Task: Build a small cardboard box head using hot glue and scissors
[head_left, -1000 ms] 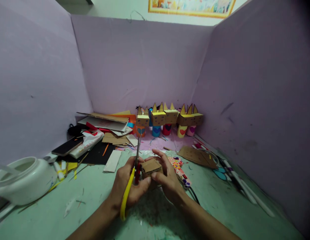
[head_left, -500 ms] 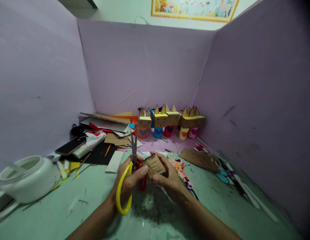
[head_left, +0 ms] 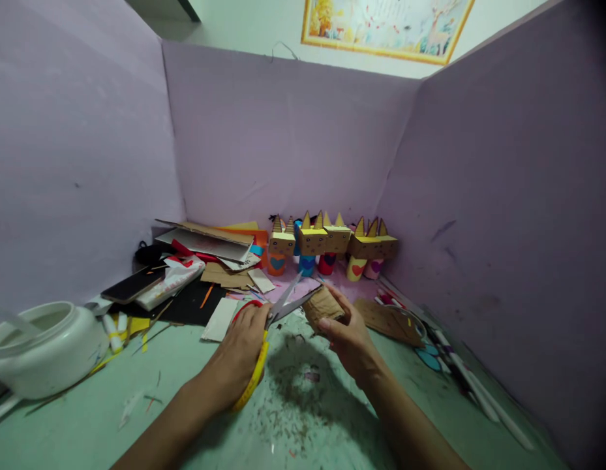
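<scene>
My left hand (head_left: 244,346) is closed around a pair of scissors (head_left: 255,375) with one yellow and one red handle loop. The blades are spread apart, and one reaches the upper left edge of a small piece of brown cardboard (head_left: 323,308); whether it touches is hard to tell. Between the thumb and fingers of my right hand (head_left: 350,336) this crumpled, boxy cardboard piece is held up over the table. Behind it stand several cardboard animal heads (head_left: 312,241) with pointed yellow tips, on coloured tubes (head_left: 307,264) bearing hearts.
Stacked card and paper (head_left: 209,245) lie at the back left, near a phone (head_left: 134,285). A white pot (head_left: 48,349) stands at the left. Flat cardboard (head_left: 385,321) and markers (head_left: 466,362) line the right side. Purple panels (head_left: 287,130) enclose the green table (head_left: 160,434).
The scissors have swung from upright and nearly closed to opened blades pointing right at the cardboard. My right hand has moved slightly right and raised the piece.
</scene>
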Tool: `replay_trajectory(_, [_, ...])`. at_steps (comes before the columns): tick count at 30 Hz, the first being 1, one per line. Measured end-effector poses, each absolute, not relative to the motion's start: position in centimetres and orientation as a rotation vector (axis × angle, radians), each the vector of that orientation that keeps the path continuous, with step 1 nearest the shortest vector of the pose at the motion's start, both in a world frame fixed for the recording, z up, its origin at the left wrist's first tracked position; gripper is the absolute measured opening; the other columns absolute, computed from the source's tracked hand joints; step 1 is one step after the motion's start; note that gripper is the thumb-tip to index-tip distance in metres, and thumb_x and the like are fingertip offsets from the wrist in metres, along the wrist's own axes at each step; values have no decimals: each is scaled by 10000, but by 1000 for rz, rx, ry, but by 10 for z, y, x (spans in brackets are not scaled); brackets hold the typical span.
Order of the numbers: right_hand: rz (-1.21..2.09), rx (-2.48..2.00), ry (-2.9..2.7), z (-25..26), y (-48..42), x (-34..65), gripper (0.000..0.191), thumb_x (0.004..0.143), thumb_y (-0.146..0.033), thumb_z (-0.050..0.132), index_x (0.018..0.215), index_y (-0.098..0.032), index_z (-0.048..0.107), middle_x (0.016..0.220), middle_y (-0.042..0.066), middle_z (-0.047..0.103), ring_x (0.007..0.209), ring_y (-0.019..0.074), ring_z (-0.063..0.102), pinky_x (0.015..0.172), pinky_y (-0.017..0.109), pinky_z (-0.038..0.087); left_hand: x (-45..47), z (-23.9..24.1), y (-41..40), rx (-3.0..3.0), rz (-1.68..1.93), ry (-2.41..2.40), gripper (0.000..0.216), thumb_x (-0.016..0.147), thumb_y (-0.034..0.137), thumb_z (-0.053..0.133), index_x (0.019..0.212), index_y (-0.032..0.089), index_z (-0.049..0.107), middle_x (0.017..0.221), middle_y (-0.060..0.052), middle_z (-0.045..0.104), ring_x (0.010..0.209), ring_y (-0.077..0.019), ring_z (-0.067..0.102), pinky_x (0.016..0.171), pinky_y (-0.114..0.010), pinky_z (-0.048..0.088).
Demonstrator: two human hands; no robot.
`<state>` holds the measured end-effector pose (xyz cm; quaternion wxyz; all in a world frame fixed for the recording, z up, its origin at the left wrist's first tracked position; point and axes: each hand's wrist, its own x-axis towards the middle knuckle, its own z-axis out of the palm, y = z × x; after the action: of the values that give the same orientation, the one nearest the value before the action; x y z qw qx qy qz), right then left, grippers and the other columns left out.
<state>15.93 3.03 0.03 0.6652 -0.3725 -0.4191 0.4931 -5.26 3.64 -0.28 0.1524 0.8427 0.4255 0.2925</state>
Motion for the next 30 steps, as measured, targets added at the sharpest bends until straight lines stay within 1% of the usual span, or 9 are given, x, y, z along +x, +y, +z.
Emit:
replay_trajectory(3, [1101,-859,-961,3,27,156,806,424,-310,862,1172,-229,571,1082,62,633,941,264,609,810,379,492,-48,-2,29,2443,729,1273,730,695,5,407,1401,173,329,1358,-163,455,1301,-280,391,1068,-485,332])
replay_trajectory(6, [1106,-890,-994,6,23,152,822,404,-301,877,1167,-228,581,1071,56,641,936,260,613,828,381,489,-44,1,26,2458,671,1330,715,703,-1,398,1397,161,336,1330,-164,469,1287,-273,403,1065,-462,336])
replay_trajectory(11, [1078,-943,-1096,4,21,152,880,451,-320,868,1257,-225,527,1111,67,644,966,251,609,859,370,470,-41,5,26,2480,648,1381,625,767,8,383,1376,145,359,1280,-165,516,1228,-268,459,1028,-451,371])
replay_trajectory(15, [1020,-1008,-1166,3,20,153,889,473,-344,854,1283,-221,508,1127,75,636,970,257,608,853,375,472,-37,8,25,2507,612,1457,530,836,15,322,1348,142,378,1252,-167,546,1198,-260,495,997,-446,401])
replay_trajectory(19, [1015,-1034,-1187,4,18,154,907,477,-370,842,1301,-216,493,1127,81,641,974,270,611,855,386,475,-34,13,22,2553,467,1563,507,843,6,336,1327,147,389,1199,-152,578,1138,-258,549,945,-414,445])
replay_trajectory(23, [959,-1065,-1227,5,17,154,901,483,-377,831,1305,-224,495,1148,86,633,1001,288,599,888,415,457,-33,17,21,2591,367,1601,499,825,-4,364,1301,134,419,1142,-157,607,1053,-290,602,868,-420,488])
replay_trajectory(27, [902,-1119,-1243,9,13,153,886,495,-349,814,1309,-218,488,1159,91,622,1027,298,583,922,435,433,-34,21,19,2630,302,1607,442,851,11,322,1246,145,469,1077,-154,633,971,-305,636,792,-431,512])
replay_trajectory(30, [887,-1131,-1230,10,12,152,889,486,-339,809,1305,-209,488,1175,99,608,1027,301,581,915,429,439,-34,22,18,2657,262,1639,441,856,8,288,1227,151,479,1047,-152,641,925,-298,652,756,-419,520])
